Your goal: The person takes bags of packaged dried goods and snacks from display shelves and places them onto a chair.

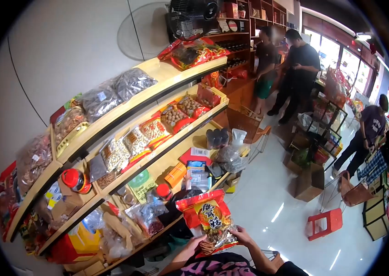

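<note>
the left hand (193,244) and right hand (242,236) grip opposite sides of one red-and-gold rectangular plastic bag (212,216) between them; a pale wooden shelf (164,73) stands beyond the left hand.

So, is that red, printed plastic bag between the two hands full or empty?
The red, printed plastic bag is not empty: brown pieces show through its clear lower part. How full, I cannot tell.
</note>
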Demonstrator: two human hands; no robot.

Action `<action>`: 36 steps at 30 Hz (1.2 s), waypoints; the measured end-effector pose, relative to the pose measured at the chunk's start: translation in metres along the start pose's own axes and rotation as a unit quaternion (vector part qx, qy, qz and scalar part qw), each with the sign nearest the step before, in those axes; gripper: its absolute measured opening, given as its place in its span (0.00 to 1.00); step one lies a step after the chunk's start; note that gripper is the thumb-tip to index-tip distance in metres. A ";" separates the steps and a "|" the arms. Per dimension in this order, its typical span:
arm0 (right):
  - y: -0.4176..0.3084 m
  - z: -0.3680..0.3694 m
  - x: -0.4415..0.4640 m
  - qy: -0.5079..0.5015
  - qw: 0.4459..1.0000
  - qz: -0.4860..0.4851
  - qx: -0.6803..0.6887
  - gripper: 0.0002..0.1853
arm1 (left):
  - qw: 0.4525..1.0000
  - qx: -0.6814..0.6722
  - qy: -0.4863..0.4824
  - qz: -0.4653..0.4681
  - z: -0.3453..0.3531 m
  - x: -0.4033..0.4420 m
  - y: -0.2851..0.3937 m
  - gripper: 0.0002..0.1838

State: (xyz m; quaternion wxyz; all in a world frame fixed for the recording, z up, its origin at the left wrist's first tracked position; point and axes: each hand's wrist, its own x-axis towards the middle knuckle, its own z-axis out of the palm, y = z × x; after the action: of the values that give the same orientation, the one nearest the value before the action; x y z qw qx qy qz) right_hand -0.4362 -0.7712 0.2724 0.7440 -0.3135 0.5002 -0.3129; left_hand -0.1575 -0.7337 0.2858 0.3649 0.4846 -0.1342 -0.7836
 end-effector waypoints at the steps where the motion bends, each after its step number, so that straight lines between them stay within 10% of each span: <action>1: -0.016 -0.004 0.006 0.011 0.999 -0.039 0.004 0.28 | 0.999 0.045 -0.019 0.014 0.015 0.000 0.024 0.13; 11: -0.246 0.020 0.021 0.048 0.956 -0.281 -0.068 0.29 | 0.926 0.230 -0.094 0.285 0.116 0.013 0.208 0.12; 20: -0.441 0.029 0.112 -0.069 0.899 -0.428 -0.055 0.34 | 0.851 0.222 0.032 0.475 0.207 0.032 0.346 0.07; 30: -0.659 0.074 0.257 -0.151 0.848 -0.503 -0.072 0.21 | 0.747 0.178 0.033 0.639 0.282 0.077 0.522 0.38; 36: -0.754 0.123 0.310 -0.133 0.820 -0.543 -0.122 0.21 | 0.756 0.223 0.063 0.613 0.279 0.082 0.625 0.39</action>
State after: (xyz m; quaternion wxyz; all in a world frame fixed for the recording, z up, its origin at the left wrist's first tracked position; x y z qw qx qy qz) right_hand -0.3416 -1.4520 0.7279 0.4682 -0.6611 0.1793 -0.5582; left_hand -0.1418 -1.2670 0.7222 0.6564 0.4145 -0.5499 -0.3082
